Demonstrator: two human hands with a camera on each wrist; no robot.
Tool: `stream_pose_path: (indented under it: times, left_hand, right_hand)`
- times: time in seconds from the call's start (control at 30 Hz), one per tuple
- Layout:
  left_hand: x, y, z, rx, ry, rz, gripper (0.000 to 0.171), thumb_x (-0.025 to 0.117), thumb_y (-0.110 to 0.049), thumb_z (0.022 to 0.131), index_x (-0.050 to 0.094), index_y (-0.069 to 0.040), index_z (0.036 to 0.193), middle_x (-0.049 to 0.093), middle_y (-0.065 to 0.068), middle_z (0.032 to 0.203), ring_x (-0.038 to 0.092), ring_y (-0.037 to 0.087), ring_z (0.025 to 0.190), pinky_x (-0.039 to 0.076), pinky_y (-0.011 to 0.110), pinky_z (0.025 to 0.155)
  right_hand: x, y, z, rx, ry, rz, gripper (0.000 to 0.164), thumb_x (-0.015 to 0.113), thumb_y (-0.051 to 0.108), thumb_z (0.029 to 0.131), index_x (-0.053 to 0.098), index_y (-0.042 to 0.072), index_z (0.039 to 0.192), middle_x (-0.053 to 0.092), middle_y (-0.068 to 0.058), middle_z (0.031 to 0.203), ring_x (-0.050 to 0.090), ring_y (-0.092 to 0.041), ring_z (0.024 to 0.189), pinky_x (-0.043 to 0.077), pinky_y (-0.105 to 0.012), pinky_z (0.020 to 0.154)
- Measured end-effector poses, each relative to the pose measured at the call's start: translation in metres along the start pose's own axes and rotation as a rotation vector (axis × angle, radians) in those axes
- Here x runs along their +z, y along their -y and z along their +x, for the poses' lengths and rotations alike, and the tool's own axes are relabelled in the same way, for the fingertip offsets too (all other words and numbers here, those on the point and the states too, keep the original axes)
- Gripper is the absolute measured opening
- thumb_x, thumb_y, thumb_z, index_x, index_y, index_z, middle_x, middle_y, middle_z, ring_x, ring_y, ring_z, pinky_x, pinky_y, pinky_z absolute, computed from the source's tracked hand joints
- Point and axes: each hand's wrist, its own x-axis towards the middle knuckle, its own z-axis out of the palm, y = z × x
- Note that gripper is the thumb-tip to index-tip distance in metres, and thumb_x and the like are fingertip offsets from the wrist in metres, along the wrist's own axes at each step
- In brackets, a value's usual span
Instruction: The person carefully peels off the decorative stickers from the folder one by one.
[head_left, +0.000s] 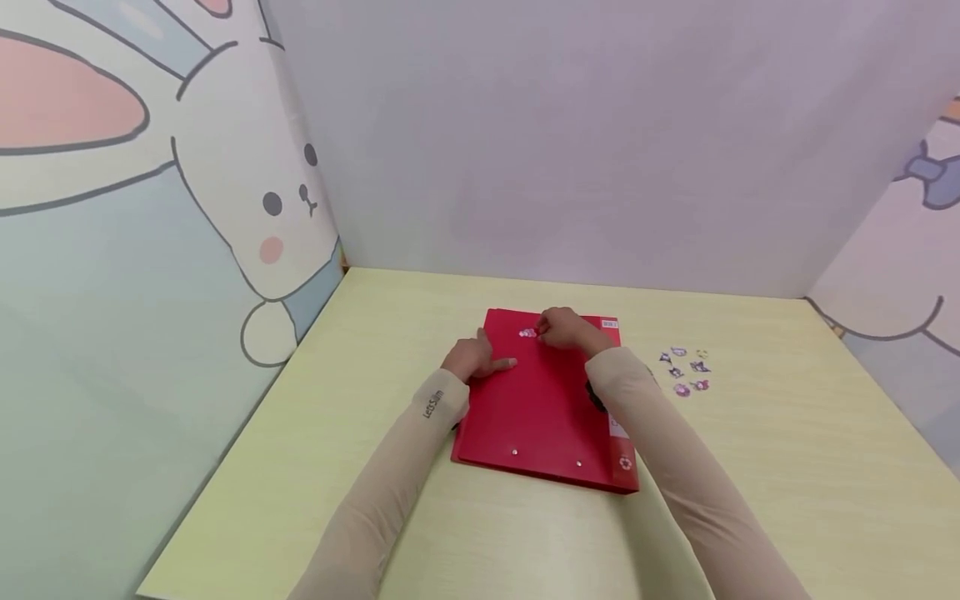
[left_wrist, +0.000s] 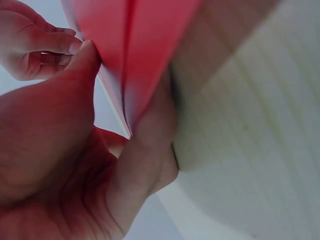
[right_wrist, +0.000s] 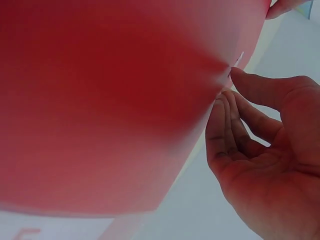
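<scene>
A red file folder (head_left: 540,408) lies on the table, its labelled spine to the right and two rivets near its front edge. My left hand (head_left: 472,357) grips its left edge, thumb over the cover and fingers along the side, as the left wrist view shows. Near the top of the cover, a small pink and white sticker (head_left: 527,332) lies on the red surface. Right beside it is my right hand (head_left: 561,327), fingers curled down to the cover. In the right wrist view, thumb and fingertips (right_wrist: 239,75) pinch a tiny pale sticker, mostly hidden between them.
Several small cartoon stickers (head_left: 678,373) are spread on the pale wooden table (head_left: 757,467) to the right of the folder. A plain light wall (head_left: 570,150) stands behind the table, with rabbit-printed panels (head_left: 247,183) at the sides.
</scene>
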Motion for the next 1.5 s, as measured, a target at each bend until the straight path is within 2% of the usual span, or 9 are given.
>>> stream_pose_path:
  times: [0.2,0.3,0.33,0.5,0.7,0.8,1.1,1.33,1.5]
  left_hand:
    - [-0.0015,-0.0005,0.0011,-0.015,0.014,-0.022,0.102,0.067,-0.052,0.090,0.007,-0.008,0.160,0.056,0.015,0.103,0.055,0.017,0.081,0.047,0.028,0.075]
    - [-0.0019,-0.0009,0.0008,-0.026,0.027,-0.045,0.103,0.068,-0.051,0.089,0.006,-0.009,0.161,0.056,0.014,0.104,0.055,0.017,0.081,0.047,0.028,0.074]
    - [-0.0018,-0.0010,0.0007,-0.028,0.026,-0.046,0.103,0.068,-0.051,0.089,0.006,-0.009,0.161,0.056,0.014,0.105,0.055,0.017,0.080,0.047,0.028,0.074]
    - [-0.0001,-0.0019,-0.0011,-0.020,0.002,-0.018,0.102,0.067,-0.052,0.090,0.008,-0.008,0.160,0.057,0.014,0.102,0.055,0.017,0.080,0.047,0.028,0.075]
    - [0.0012,-0.0016,-0.0043,0.005,-0.011,0.010,0.100,0.063,-0.055,0.091,0.009,-0.006,0.160,0.056,0.013,0.095,0.053,0.017,0.075,0.044,0.027,0.071]
    - [0.0008,-0.0017,-0.0044,0.002,-0.008,-0.012,0.101,0.065,-0.054,0.090,0.009,-0.007,0.160,0.057,0.014,0.098,0.055,0.018,0.078,0.046,0.027,0.072]
    - [0.0031,-0.0040,-0.0049,0.008,-0.005,0.035,0.101,0.062,-0.056,0.091,0.007,-0.006,0.160,0.058,0.015,0.102,0.058,0.019,0.084,0.049,0.028,0.076]
    - [0.0046,-0.0063,-0.0057,-0.006,-0.020,0.046,0.101,0.064,-0.055,0.091,0.008,-0.007,0.160,0.054,0.012,0.091,0.048,0.014,0.068,0.043,0.025,0.065]
    - [0.0043,-0.0070,-0.0083,-0.008,-0.020,0.064,0.101,0.063,-0.055,0.091,0.008,-0.006,0.160,0.053,0.011,0.090,0.048,0.014,0.069,0.043,0.026,0.065]
  right_hand:
    - [-0.0022,0.0014,0.0033,0.039,0.013,0.023,0.045,0.067,0.015,0.093,0.056,-0.001,0.133,0.060,-0.019,0.128,0.056,-0.032,0.117,0.051,-0.043,0.103]
    - [-0.0027,0.0015,0.0043,0.052,0.019,0.034,0.044,0.068,0.015,0.092,0.058,-0.001,0.132,0.060,-0.019,0.127,0.057,-0.031,0.115,0.052,-0.042,0.102]
    - [-0.0029,0.0021,0.0041,0.044,0.015,0.030,0.042,0.069,0.015,0.091,0.060,-0.001,0.130,0.062,-0.019,0.123,0.059,-0.030,0.110,0.054,-0.041,0.098]
    - [-0.0023,0.0040,0.0051,0.041,0.017,0.039,0.037,0.067,0.016,0.092,0.062,-0.001,0.125,0.063,-0.018,0.118,0.060,-0.029,0.105,0.055,-0.040,0.095]
    - [0.0001,0.0053,0.0050,0.039,0.012,0.042,0.038,0.063,0.015,0.094,0.061,-0.002,0.128,0.062,-0.019,0.122,0.059,-0.028,0.105,0.053,-0.041,0.098]
    - [0.0005,0.0060,0.0036,0.039,0.004,0.046,0.038,0.064,0.015,0.094,0.061,-0.001,0.127,0.062,-0.019,0.121,0.058,-0.028,0.104,0.053,-0.041,0.097]
    - [0.0047,0.0039,0.0047,0.045,-0.022,0.067,0.040,0.067,0.014,0.090,0.056,0.000,0.126,0.060,-0.019,0.120,0.057,-0.028,0.104,0.053,-0.039,0.094]
    - [0.0063,0.0042,0.0068,0.065,-0.023,0.083,0.041,0.067,0.016,0.091,0.054,0.000,0.127,0.059,-0.018,0.120,0.056,-0.028,0.104,0.052,-0.039,0.093]
    - [0.0070,0.0045,0.0076,0.065,-0.021,0.082,0.039,0.067,0.017,0.091,0.055,0.001,0.125,0.059,-0.019,0.119,0.056,-0.028,0.104,0.052,-0.040,0.094]
